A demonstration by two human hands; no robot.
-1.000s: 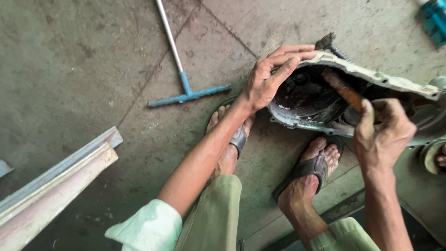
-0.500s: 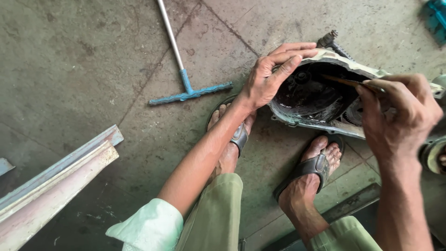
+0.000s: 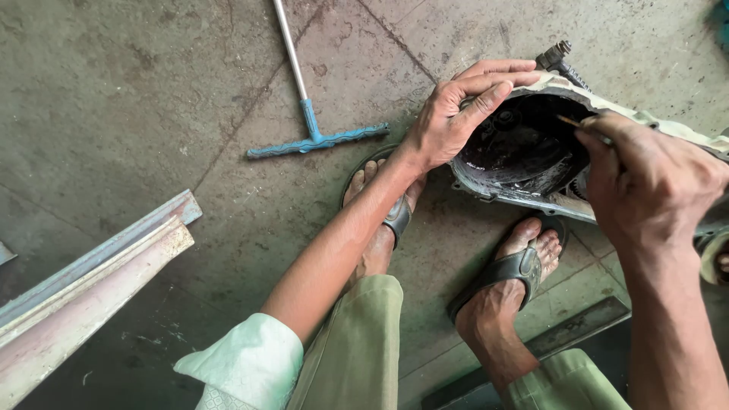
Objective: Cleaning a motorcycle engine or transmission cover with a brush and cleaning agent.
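Head view shows the left hand [image 3: 448,121] gripping the rim of the engine cover [image 3: 524,148], fingers curled over its upper edge, the same hold as a second ago. The right hand [image 3: 645,182] has changed: before, it was lower, with a stick-like tool pointing down into the cover; now it is higher and closed around a thin tool [image 3: 581,127], whose tip touches the dark inside near the upper rim. I judge the work has moved from the bottom of the cavity to its edge.

The cover stands tilted on the concrete floor [image 3: 114,99], just in front of both sandalled feet [image 3: 380,220]. Its right part is hidden behind the right hand. A blue T-handle wrench [image 3: 315,137] lies on the floor to the left, apart from the hands. Metal bars [image 3: 83,288] lie further left. Between them the floor gives open room.
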